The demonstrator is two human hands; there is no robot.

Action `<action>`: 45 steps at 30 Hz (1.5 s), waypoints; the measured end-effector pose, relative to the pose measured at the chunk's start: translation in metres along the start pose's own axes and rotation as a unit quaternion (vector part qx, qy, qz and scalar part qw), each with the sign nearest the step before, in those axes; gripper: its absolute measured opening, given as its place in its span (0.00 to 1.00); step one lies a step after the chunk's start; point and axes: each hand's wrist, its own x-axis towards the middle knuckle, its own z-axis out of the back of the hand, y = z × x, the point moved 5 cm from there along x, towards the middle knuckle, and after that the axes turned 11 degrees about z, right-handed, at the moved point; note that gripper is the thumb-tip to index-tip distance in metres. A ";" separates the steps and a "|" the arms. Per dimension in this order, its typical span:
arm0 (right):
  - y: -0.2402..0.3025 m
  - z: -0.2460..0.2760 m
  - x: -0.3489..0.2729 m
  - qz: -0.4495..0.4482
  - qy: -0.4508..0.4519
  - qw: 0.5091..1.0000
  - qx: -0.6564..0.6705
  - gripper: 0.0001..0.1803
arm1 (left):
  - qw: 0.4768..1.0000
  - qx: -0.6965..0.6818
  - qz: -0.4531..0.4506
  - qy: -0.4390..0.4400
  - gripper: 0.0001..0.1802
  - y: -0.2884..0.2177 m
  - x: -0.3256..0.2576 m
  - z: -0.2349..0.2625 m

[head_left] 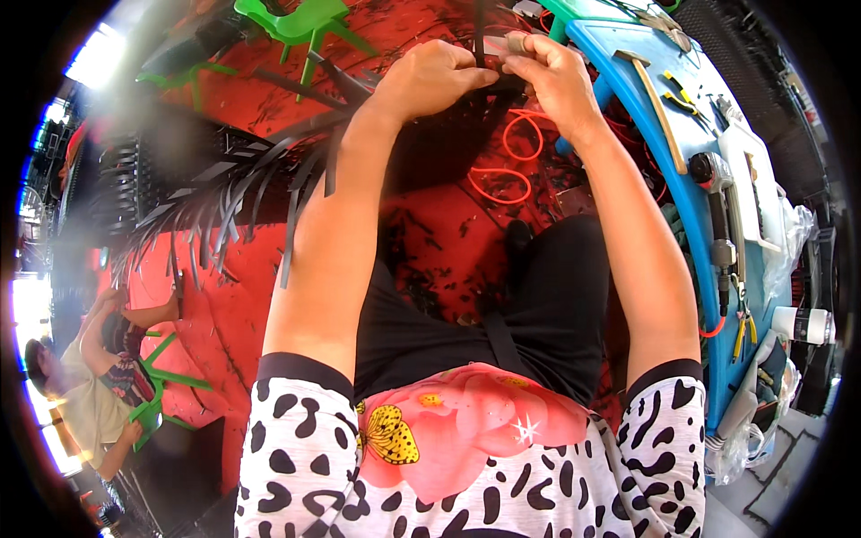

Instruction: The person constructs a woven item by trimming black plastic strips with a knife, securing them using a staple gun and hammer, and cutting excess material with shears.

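My left hand (435,76) and my right hand (552,76) are raised together near the top of the view. Both pinch a thin dark strip (480,36) that runs upward between them. The right fingers also hold a small grey piece (517,42) at the strip. Below the hands lies a dark woven piece (439,143) with several loose dark strips (224,202) fanning out to the left. My forearms reach up from my lap.
A blue bench (691,206) on the right carries a hammer (659,99), pliers (682,94) and a power tool (717,224). An orange cord (511,152) loops on the red floor (242,296). Green plastic chair (300,27) at top. Another person (90,386) sits at lower left.
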 end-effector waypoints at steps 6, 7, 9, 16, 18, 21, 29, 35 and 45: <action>-0.016 0.008 -0.037 0.099 -0.145 0.984 -0.020 0.11 | 0.992 -0.001 -0.128 -0.022 0.19 -0.005 0.006 0.003; -0.027 0.003 -0.044 0.074 -0.138 0.987 -0.017 0.12 | 0.995 0.022 -0.094 -0.018 0.19 0.003 0.003 0.004; -0.049 0.014 -0.060 0.043 -0.126 0.988 -0.074 0.15 | 0.996 0.065 -0.057 -0.027 0.20 0.003 -0.001 0.001; -0.077 0.147 -0.119 -0.126 -0.197 0.960 -0.154 0.15 | 0.988 0.046 -0.145 -0.001 0.14 -0.003 0.001 -0.004; -0.079 0.165 -0.150 -0.115 -0.219 0.951 -0.184 0.14 | 0.995 -0.078 -0.043 0.037 0.14 0.007 0.011 -0.009; -0.052 0.180 -0.195 -0.032 -0.246 0.936 -0.248 0.10 | 0.992 -0.107 -0.020 0.059 0.16 0.015 0.014 -0.004; -0.046 0.372 -0.381 -0.174 -0.353 0.773 -0.498 0.12 | 0.980 -0.166 0.027 0.106 0.12 0.026 0.021 -0.005; -0.059 0.413 -0.441 -0.309 -0.258 0.736 -0.545 0.14 | 0.983 -0.147 0.052 0.094 0.12 0.029 0.020 -0.006; -0.096 0.390 -0.352 -0.350 -0.056 0.752 -0.555 0.23 | 0.979 -0.161 0.071 0.100 0.12 0.011 0.007 -0.006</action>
